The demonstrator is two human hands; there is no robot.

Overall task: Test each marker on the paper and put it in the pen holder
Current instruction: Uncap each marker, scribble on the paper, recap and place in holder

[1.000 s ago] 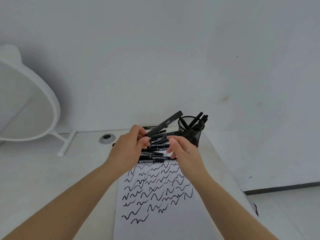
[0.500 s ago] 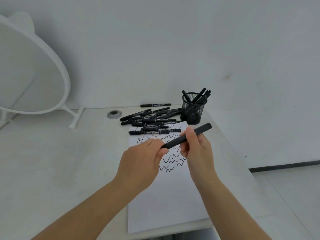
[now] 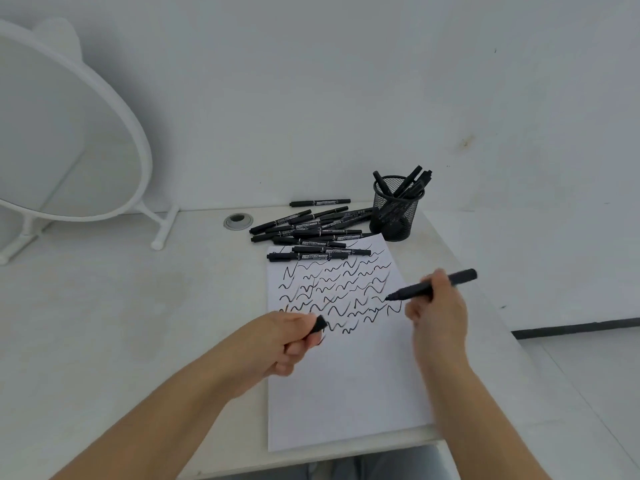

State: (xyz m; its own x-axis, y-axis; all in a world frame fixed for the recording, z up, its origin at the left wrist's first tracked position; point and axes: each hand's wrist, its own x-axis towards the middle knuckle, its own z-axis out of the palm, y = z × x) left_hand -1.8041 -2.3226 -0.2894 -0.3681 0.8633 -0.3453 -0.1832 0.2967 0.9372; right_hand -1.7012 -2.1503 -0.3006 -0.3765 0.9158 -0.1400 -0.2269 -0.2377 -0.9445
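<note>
My right hand gripped the open marker, its tip at the scribbled paper. My left hand pinched the cap. The pen holder stood behind.

Left hand loosely fisted; right hand in pinching grip.

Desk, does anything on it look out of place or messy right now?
Slightly. The loose markers lie in an untidy heap, and two of them rest across the top edge of the paper, over the test squiggles. Nothing looks spilled or damaged.
</note>
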